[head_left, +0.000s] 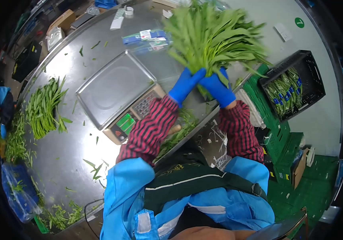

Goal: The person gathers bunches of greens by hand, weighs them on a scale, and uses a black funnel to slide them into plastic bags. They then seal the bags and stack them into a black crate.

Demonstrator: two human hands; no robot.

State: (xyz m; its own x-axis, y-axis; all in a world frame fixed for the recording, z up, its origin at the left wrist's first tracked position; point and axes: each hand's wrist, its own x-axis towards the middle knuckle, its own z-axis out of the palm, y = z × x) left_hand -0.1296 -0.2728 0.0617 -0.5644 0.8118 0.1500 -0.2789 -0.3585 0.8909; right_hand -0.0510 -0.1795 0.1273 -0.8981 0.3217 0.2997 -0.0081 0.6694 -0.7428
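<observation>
A large bunch of leafy greens (pixel 213 38) with long, narrow leaves is up at the top of the head view, its leaves fanning away from me and slightly blurred. My left hand (pixel 186 85), in a blue glove, is closed around the stems from the left. Gloved the same way, my right hand (pixel 218 87) grips the stem end from the right, close against the left. The lower stem ends are partly hidden by the hands. Just left of my hands stands a weighing scale (pixel 117 86) with a bare metal tray and a green display (pixel 126 123).
Another bunch of greens (pixel 45 108) lies on the metal table (pixel 69 160) at left, among loose leaves. Blue printed packaging (pixel 145 37) lies beyond the scale. At right, a black crate (pixel 315 78) with bundled greens sits by green crates (pixel 277 132). Scraps litter the floor.
</observation>
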